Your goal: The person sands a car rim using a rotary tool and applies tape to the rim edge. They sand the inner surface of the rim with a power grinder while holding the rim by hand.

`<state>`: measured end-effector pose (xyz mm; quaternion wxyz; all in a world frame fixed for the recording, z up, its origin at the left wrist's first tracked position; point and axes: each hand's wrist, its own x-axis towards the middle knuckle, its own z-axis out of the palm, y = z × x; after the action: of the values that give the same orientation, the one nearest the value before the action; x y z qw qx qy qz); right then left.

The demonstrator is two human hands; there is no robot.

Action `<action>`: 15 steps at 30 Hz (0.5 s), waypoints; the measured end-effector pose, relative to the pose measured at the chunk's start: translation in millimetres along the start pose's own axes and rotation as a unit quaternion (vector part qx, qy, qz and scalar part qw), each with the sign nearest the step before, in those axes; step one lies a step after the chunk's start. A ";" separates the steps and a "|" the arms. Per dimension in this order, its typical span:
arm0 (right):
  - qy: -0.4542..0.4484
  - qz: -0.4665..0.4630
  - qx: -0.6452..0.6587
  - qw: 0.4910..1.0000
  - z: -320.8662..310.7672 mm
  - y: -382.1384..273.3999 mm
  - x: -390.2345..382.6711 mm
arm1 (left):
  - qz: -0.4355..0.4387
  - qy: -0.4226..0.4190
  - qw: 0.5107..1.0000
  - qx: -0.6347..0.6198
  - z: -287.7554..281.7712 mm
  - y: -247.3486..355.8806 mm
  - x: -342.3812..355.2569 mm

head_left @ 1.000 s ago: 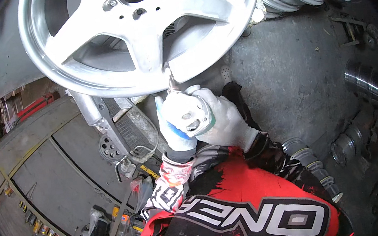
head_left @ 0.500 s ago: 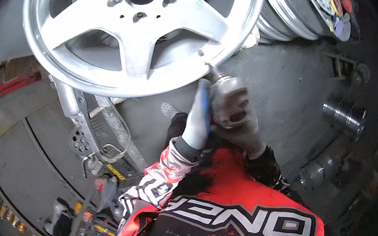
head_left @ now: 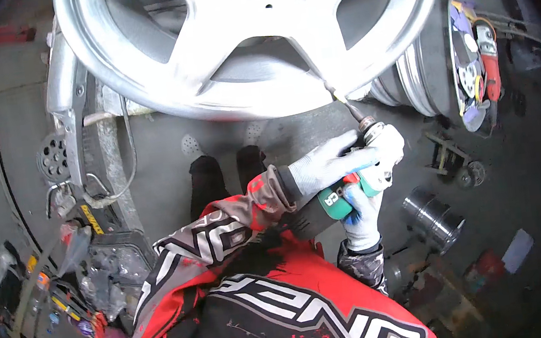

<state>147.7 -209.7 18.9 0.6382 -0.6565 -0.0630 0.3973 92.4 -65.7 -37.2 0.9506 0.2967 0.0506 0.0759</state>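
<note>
My gloved left hand [head_left: 325, 165] lies across the front of a green and white die grinder [head_left: 385, 148], its fingers over the casing. My gloved right hand [head_left: 364, 217] is wrapped round the tool's green body from below. From the tool's nose, a slim tapered bit [head_left: 352, 111] points up and left toward a bare silver alloy wheel [head_left: 262, 100]. The bit's tip appears to meet the wheel's outer lip near a spoke, though exact contact is hard to tell. The wheel is raised in front of me, its spoked face showing.
A metal stand [head_left: 63, 79] is beside the wheel at left. Another wheel [head_left: 415, 79] stands at right, near a round tray of pads and discs [head_left: 468, 59] with a red angle grinder [head_left: 490, 60]. A shiny metal cylinder [head_left: 433, 218] and a small wheeled frame [head_left: 449, 158] are on the floor.
My view has shifted, so the wheel appears farther right. Both hands and the die grinder have moved right and turned, baring the green body. The bit stays near the wheel's lip.
</note>
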 end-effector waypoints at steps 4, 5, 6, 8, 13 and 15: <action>-0.039 0.007 -0.045 0.998 -16.8 2.9 5.5 | 0.002 0.038 0.999 -0.027 5.3 -4.7 3.1; -0.041 0.005 -0.049 0.998 -17.6 3.9 6.1 | 0.005 0.053 0.998 -0.028 5.9 -5.3 2.6; -0.042 0.003 -0.052 0.998 -18.1 4.2 6.7 | 0.011 0.056 0.998 -0.032 6.3 -5.1 2.1; -0.055 0.002 -0.055 0.997 -18.7 4.2 9.8 | -0.001 0.048 0.997 -0.068 8.4 2.9 0.8; -0.058 0.006 -0.038 0.998 -18.9 2.2 9.0 | 0.029 0.080 0.996 0.023 11.5 -4.8 2.6; -0.058 0.011 -0.015 0.998 -21.5 4.9 9.6 | 0.035 0.070 0.997 0.023 10.1 -3.5 2.5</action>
<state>165.0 -221.9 7.6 0.6191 -0.6427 -0.0981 0.4406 96.6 -73.7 -31.0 0.9345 0.3137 0.1082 0.1288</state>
